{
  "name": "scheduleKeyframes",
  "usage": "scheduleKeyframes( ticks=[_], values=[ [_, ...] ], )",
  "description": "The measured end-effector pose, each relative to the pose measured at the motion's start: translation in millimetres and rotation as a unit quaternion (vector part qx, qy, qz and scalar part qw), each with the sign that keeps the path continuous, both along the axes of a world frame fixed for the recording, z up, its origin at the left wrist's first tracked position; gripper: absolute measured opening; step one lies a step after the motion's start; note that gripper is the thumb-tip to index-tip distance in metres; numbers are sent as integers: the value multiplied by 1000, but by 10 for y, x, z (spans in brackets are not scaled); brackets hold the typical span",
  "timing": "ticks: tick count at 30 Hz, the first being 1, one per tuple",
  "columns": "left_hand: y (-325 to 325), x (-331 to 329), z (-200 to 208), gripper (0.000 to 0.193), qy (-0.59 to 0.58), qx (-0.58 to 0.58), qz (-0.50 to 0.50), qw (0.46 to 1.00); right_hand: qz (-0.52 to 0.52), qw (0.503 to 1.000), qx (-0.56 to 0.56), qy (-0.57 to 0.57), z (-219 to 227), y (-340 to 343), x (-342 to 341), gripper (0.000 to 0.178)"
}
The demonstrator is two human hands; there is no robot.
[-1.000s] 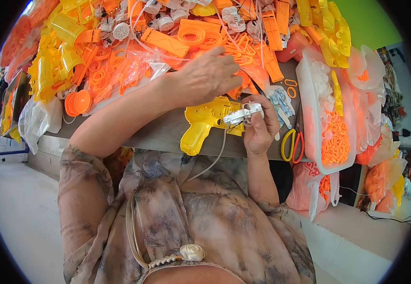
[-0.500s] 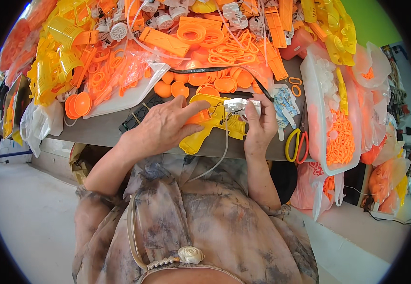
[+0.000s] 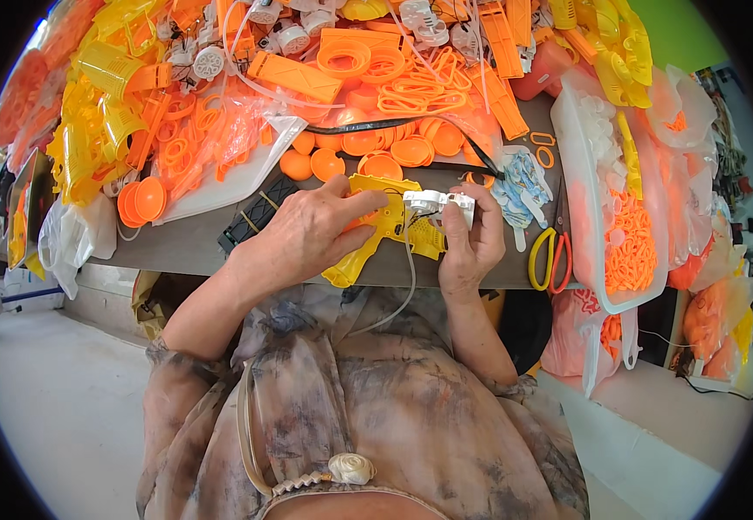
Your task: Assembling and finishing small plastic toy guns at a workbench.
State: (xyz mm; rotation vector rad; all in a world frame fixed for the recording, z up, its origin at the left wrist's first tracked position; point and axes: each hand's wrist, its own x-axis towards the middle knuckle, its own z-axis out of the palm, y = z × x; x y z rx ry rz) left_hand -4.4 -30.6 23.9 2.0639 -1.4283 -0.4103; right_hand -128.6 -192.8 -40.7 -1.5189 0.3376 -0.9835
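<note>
Tabletop [image 3: 181,243]: right hand [image 3: 470,251] pinches white mechanism [image 3: 426,202], left hand [image 3: 300,227] overlaps yellow shell [image 3: 393,224], grip unclear.

Pretty brightly lit, left edge kinda washed out; highlights are caught on yellow plastic shells [image 3: 106,71], the tabletop [image 3: 164,247] gets bowed by the fisheye, corners are blacked out.

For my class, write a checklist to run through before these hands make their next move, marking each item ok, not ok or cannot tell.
1. White mechanism held: ok, in the right hand.
2. Left hand at the yellow shell: ok, fingers over it.
3. Right hand free: not ok, occupied by the mechanism.
4. Left fingertips free of small parts: cannot tell, partly hidden.
5. Scissors away from both hands: ok, lying to the right.
</note>
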Motion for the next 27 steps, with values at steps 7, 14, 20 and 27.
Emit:
scheduleKeyframes(
  ticks=[7,14,20,27],
  values=[
    [-26,18,-97,25,19,-2,17,1000,9,999,-44,16,-40,-16,-4,25],
    [-70,8,5,26,58,-31,41,997,2,996,-78,38,-68,-28,-26,26],
    [-61,52,9,31,29,26,39,998,18,996,-69,55,-94,-29,-18,25],
    [-91,53,107,25,22,33,42,998,23,994,-82,67,-95,-41,-23,26]
  ],
)
